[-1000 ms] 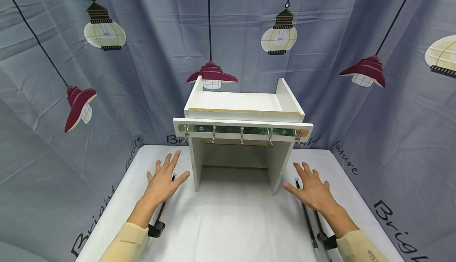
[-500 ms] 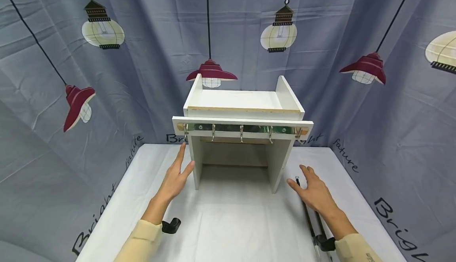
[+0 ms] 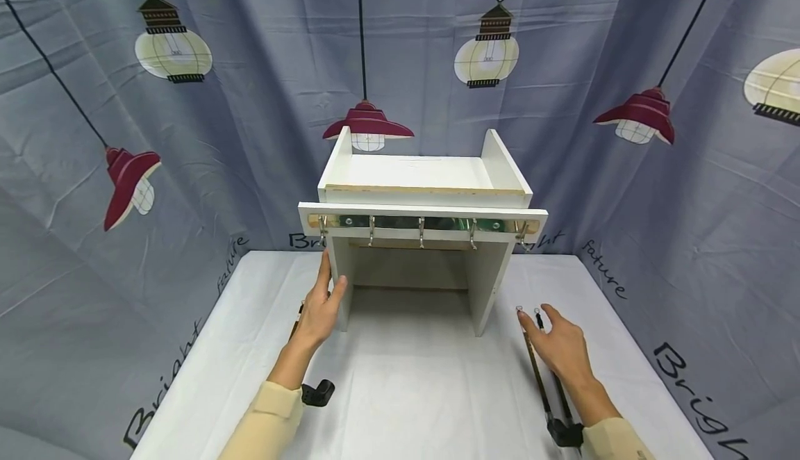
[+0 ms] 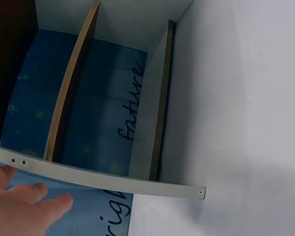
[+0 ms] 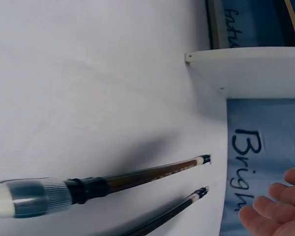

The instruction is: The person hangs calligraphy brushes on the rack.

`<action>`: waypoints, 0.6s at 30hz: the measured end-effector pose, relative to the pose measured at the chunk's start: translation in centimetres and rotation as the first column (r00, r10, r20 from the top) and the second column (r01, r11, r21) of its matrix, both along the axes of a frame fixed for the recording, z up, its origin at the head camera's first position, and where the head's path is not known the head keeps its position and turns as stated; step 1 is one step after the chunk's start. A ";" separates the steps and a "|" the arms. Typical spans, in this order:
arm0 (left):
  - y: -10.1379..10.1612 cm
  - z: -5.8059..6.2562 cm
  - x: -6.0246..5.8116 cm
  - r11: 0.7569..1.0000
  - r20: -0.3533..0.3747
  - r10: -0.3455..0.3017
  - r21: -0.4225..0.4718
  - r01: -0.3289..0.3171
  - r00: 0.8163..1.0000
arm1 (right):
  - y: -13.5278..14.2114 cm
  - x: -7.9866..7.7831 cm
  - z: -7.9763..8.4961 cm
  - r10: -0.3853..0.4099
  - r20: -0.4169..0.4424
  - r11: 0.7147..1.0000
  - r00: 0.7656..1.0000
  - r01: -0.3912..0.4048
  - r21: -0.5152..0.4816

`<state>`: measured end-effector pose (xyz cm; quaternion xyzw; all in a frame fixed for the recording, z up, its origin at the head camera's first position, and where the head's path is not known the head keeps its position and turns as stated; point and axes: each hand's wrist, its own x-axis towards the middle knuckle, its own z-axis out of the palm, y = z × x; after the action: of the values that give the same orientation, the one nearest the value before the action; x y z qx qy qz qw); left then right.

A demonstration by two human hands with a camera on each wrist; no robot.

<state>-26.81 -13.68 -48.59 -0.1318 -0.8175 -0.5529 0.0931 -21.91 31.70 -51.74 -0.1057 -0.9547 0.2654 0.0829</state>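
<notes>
At the far left, one rod lies on the white worktop, partly hidden behind the left forearm.

The left hand shows the main change: a second ago it was spread wide and well apart from the shelf unit; now it is right up at the unit's left side panel. Its fingers point far, fairly straight, with the thumb standing apart in front of the panel's near edge. It grips nothing, and whether it touches the panel I cannot tell.

The unit stands upright in the middle, far side of the worktop, its hook rail facing near, and seems not to have shifted. So the change looks like an approach to the unit from the left alone, with no handling of it so far.

The right hand has gone slightly right and nearer, away from the unit. Its fingers are less spread, loosely bent, thumb and forefinger apart with nothing between them. It is near the tips of two more rods on the right of the worktop.
</notes>
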 end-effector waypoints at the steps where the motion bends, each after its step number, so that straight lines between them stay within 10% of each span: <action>1: 0.0 -0.1 -0.1 1.000 -0.005 -0.003 0.011 0.003 1.000 | 0.0 0.0 -0.2 -0.009 0.003 1.000 1.000 0.009 -0.003; 18: 0.2 -0.1 -0.5 1.000 -0.004 0.009 0.016 -0.009 1.000 | 1.6 -0.5 -3.9 -0.198 -0.097 0.980 0.975 0.195 -0.033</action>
<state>-27.33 -13.52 -48.71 -0.1287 -0.8134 -0.5587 0.0984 -22.40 33.28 -55.62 -0.1872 -0.9311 0.2721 0.1550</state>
